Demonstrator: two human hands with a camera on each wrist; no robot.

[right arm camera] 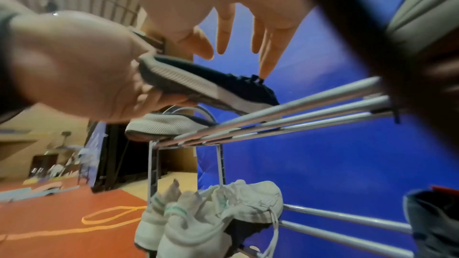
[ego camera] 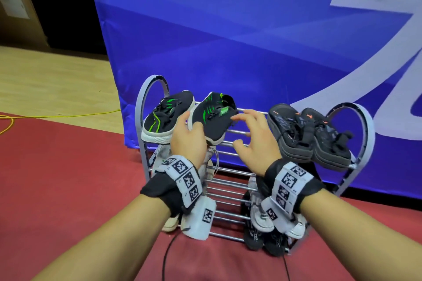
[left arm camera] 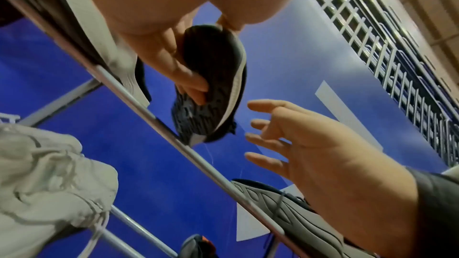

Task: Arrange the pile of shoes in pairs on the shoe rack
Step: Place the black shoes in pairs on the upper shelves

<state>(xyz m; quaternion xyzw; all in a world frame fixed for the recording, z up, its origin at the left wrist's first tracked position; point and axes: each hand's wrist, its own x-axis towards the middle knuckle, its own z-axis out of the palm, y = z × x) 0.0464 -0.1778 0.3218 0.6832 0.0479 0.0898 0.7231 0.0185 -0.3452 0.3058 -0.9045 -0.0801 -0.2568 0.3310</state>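
Observation:
The metal shoe rack (ego camera: 230, 181) stands against a blue banner. On its top shelf at the left lies a black shoe with green stripes (ego camera: 164, 118). My left hand (ego camera: 189, 130) grips the matching black-and-green shoe (ego camera: 214, 116) by its toe and sole, tilted, its heel on the bars beside the first shoe. From below, the fingers curl round the sole (left arm camera: 211, 85). My right hand (ego camera: 239, 130) hovers open with spread fingers to the right of this shoe. One right fingertip (right arm camera: 263, 72) reaches its laces (right arm camera: 250, 80).
A dark grey pair with orange marks (ego camera: 308, 134) fills the top shelf's right end. White shoes (right arm camera: 211, 213) and black shoes (ego camera: 262, 239) sit on lower shelves. Red carpet (ego camera: 68, 178) lies in front, with a yellow cable (ego camera: 57, 116) at the left.

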